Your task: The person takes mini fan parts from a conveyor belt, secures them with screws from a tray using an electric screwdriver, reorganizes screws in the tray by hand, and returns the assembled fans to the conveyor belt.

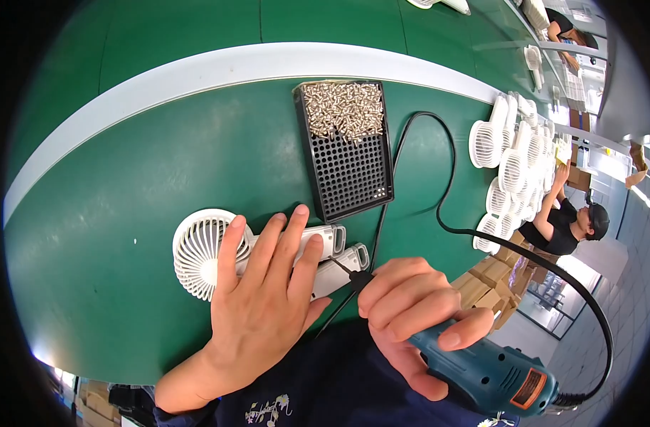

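White plastic, the handheld fan (pixel 208 269) lies near-left under your flat, ungripping left hand (pixel 264 306); press it steady and, right hand (pixel 410 302) wrapped round the teal power screwdriver (pixel 485 366), line up its bit (pixel 341 265) squarely.

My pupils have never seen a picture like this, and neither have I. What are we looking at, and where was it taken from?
There is no robot here: a person works with two bare hands. The single picture comes from a wide fisheye camera on the person's head, looking down, so straight edges appear curved.

The left hand lies with spread fingers over a white handheld fan. The right hand grips a blue-green corded power tool, apparently a screwdriver.

On the green table is a black tray full of holes, with small silvery screws heaped at its far end. More white fans crowd the right side.
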`<state>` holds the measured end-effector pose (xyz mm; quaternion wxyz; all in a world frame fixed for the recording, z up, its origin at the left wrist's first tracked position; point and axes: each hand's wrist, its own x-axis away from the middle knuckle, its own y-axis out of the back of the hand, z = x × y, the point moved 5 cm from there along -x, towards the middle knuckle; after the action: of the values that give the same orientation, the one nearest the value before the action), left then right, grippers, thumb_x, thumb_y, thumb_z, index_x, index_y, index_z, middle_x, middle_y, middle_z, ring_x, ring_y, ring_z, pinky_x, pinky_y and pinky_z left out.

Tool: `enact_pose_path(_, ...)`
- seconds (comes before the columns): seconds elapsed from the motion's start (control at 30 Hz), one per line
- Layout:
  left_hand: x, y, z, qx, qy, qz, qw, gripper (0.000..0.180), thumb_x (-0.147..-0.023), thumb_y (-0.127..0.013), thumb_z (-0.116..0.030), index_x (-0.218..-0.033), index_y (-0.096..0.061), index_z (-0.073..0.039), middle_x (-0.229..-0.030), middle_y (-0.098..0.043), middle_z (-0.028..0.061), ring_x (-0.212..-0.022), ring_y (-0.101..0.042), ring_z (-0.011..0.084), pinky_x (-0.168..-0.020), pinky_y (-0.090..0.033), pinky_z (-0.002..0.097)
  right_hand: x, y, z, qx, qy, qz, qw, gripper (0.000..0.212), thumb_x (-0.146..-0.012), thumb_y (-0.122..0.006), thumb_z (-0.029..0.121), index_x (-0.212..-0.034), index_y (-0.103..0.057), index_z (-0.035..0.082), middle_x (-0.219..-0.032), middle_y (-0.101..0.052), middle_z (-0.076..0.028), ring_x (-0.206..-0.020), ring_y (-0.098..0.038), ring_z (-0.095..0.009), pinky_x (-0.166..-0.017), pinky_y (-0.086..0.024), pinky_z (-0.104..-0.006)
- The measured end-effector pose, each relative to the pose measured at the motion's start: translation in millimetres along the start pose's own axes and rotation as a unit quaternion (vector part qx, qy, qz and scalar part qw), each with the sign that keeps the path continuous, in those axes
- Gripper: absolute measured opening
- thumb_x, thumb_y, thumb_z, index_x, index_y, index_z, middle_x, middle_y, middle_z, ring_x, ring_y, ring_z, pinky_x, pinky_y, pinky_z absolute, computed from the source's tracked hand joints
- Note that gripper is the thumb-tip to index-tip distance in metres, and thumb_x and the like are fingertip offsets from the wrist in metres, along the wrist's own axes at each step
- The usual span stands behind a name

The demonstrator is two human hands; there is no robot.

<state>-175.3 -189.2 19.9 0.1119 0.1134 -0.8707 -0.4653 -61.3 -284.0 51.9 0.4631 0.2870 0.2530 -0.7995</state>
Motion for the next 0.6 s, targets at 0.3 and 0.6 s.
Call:
enact_pose_path(0.3,3.0,4.1,-2.0,-0.01,0.008,0.005,1.0,0.069,-0.07,-0.084,-0.039,-0.124,-0.061,-0.003,-0.143,-0.056,0.0149,-0.13,-0.054,0.028,-0.121,-0.022,0.0591,-19.7,65.7,-4.4,0.023,0.027,-0.104,0.994,0.063,-0.096,-0.063,0.061,-0.126,-0.04,0.011,-0.08,-0.058,-0.009,-0.053,-0.058,-0.019,-0.046,-0.051,-0.0334)
enact_pose_path(0.6,-1.1,2.8,-2.5,0.018,-0.008,0.007,1.0,0.069,-0.071,-0.083,-0.037,-0.121,-0.055,0.002,-0.145,-0.053,0.0221,-0.131,-0.053,0.0365,-0.12,-0.021,0.0624,-19.5,77.3,-15.0,0.059,-0.033,-0.087,0.994,0.058,-0.096,-0.062,0.062,-0.121,-0.041,0.014,-0.077,-0.055,-0.008,-0.052,-0.056,-0.021,-0.049,-0.049,-0.0361)
